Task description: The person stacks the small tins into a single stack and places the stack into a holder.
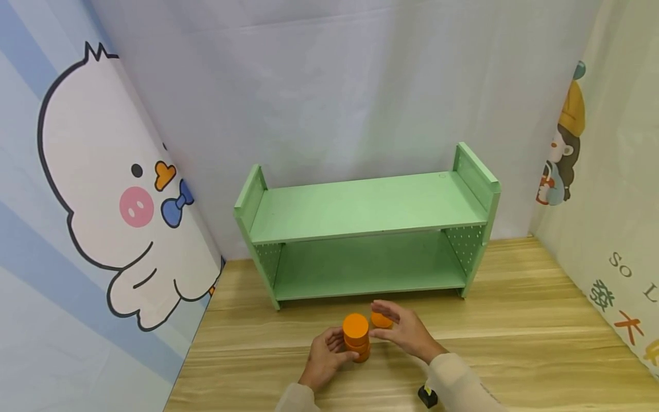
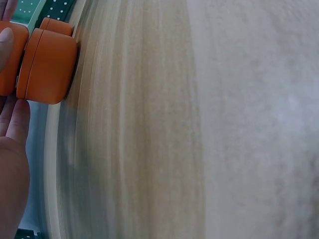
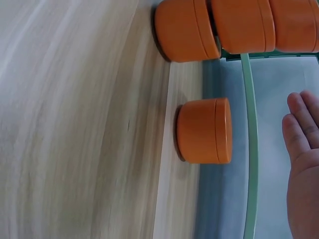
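Observation:
Round orange lidded jars stand one on another in a stack (image 1: 356, 328) on the wooden table. Three of these jars (image 3: 241, 25) show one above another in the right wrist view. My left hand (image 1: 323, 361) holds the stack from the left, its thumb on one side and fingers on the other. In the left wrist view the thumb lies on the jar above the bottom jar (image 2: 50, 67). To the right, my right hand (image 1: 409, 333) is held with its fingers extended and nothing in them. Behind it a single orange jar (image 1: 381, 320) stands on the table, partly hidden.
A green two-level shelf (image 1: 368, 209) stands behind the jars, near the back curtain. A small black object (image 1: 428, 396) with a yellow mark lies beside the right sleeve. Printed cloth walls (image 1: 612, 189) flank the wooden table (image 1: 515, 320).

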Demonstrator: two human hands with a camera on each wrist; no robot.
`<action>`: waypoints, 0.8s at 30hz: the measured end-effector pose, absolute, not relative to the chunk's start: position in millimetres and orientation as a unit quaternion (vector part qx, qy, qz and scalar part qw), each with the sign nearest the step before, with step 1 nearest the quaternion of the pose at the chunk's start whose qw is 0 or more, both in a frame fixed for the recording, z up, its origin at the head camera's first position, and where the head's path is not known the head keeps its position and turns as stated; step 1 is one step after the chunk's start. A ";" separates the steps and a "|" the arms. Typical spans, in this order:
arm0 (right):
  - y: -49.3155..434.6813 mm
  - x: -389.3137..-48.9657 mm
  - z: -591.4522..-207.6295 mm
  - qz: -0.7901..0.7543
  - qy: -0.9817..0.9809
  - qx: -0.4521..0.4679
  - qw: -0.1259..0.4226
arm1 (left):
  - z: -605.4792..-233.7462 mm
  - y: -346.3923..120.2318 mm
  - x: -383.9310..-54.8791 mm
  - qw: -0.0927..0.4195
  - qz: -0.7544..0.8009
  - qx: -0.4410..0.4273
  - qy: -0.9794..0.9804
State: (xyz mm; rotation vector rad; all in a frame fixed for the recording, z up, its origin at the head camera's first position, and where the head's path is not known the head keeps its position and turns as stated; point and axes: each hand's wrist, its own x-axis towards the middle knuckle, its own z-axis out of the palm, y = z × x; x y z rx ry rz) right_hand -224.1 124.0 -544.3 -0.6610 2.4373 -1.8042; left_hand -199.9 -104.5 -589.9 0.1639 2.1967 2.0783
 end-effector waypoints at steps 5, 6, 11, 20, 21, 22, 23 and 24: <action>128.2 -225.3 -545.7 -0.573 0.792 -0.212 0.010 | -587.9 -104.2 -198.5 0.058 0.692 0.050 0.718; 128.9 -225.6 -546.1 -0.571 0.794 -0.211 0.009 | -586.8 -104.0 -198.0 0.059 0.694 0.049 0.716; 132.0 -227.2 -547.0 -0.562 0.800 -0.209 0.004 | -584.5 -103.8 -197.2 0.060 0.694 0.049 0.715; 135.1 -229.3 -550.9 -0.556 0.806 -0.203 0.001 | -586.2 -103.3 -198.7 0.061 0.693 0.048 0.717; 135.5 -229.6 -551.5 -0.556 0.807 -0.201 0.002 | -586.2 -103.3 -198.8 0.059 0.692 0.050 0.717; 135.8 -229.6 -552.1 -0.556 0.807 -0.198 0.003 | -584.5 -103.0 -198.0 0.060 0.692 0.050 0.718; 136.1 -229.6 -552.6 -0.558 0.807 -0.195 0.005 | -580.5 -102.9 -196.2 0.061 0.693 0.049 0.716; 136.6 -229.6 -553.0 -0.559 0.807 -0.193 0.006 | -581.3 -102.9 -196.5 0.060 0.693 0.051 0.717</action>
